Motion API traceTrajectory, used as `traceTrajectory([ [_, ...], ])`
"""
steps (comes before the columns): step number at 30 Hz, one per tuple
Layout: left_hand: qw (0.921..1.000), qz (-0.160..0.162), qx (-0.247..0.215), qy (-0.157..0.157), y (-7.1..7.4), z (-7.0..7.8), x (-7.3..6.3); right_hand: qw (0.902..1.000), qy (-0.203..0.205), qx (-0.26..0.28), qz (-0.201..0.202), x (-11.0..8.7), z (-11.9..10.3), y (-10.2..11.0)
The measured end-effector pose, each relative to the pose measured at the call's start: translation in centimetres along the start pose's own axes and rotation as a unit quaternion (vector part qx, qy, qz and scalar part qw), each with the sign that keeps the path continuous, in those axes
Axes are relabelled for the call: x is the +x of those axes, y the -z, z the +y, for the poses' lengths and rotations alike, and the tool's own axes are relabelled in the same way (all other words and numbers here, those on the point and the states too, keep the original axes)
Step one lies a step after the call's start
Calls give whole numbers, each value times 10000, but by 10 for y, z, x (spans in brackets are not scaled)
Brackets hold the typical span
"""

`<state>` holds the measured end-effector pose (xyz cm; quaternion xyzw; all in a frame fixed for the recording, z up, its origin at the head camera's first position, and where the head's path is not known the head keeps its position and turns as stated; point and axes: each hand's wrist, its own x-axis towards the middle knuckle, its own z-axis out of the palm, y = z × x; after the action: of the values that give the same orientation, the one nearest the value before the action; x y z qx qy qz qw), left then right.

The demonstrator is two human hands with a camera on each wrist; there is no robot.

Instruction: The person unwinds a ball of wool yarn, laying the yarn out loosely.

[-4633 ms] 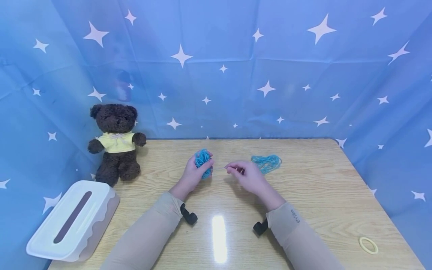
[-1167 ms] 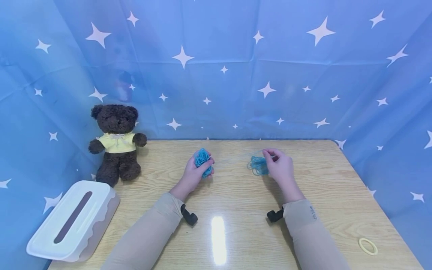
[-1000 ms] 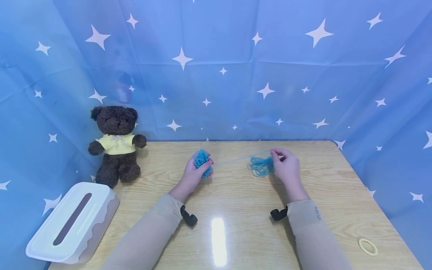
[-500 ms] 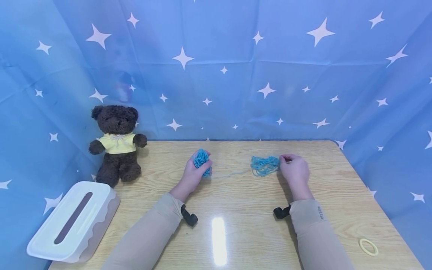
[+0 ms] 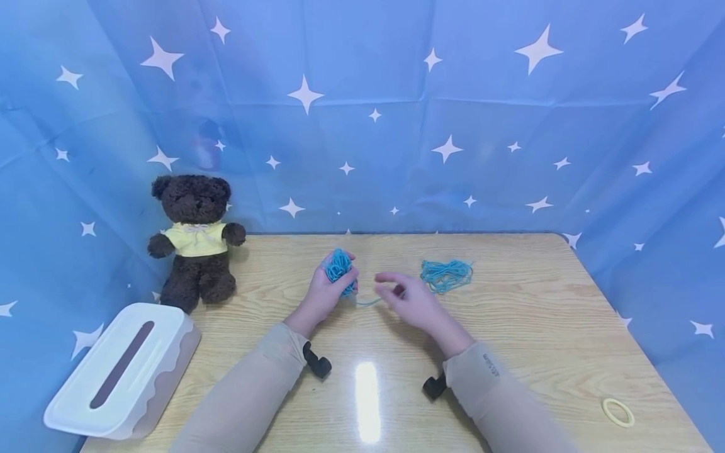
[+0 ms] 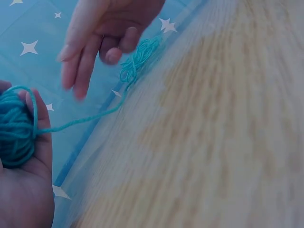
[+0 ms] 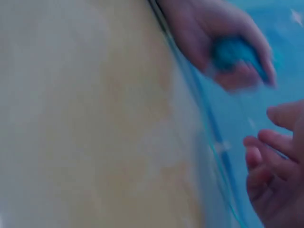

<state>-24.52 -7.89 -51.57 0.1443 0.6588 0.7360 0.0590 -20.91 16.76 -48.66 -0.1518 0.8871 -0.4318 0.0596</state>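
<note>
Both forearms [image 5: 243, 391] reach forward, the left fingers [image 6: 43, 114] curled in a grip, the right fingers [image 6: 85, 71] loosely extended nearby.

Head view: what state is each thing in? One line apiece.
Yarn ball: wound, held in the left grip
Left grip: curled round the yarn ball
Right grip: open, no yarn visibly held
Strand: slack, running to the loose yarn
Loose yarn: lying looped on the table
Teddy bear: upright
White box: slot open
Yellow ring: lying flat
Backdrop: hung, creased
</note>
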Motion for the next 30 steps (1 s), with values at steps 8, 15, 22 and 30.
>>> traceTrajectory([
  [8,9998,-171,-52,-84,-1,1,2,9956,614,-410,-574,-2,-11,-34],
  [15,9997,-162,-137,-85,0,2,1,9944,822,-634,-222,1,-9,-41],
  [22,9994,288,115,-150,1,-2,4,9982,306,-479,213,2,-1,-15],
  [30,9991,310,-285,-13,0,-5,6,9929,64,124,1185,4,21,24],
])
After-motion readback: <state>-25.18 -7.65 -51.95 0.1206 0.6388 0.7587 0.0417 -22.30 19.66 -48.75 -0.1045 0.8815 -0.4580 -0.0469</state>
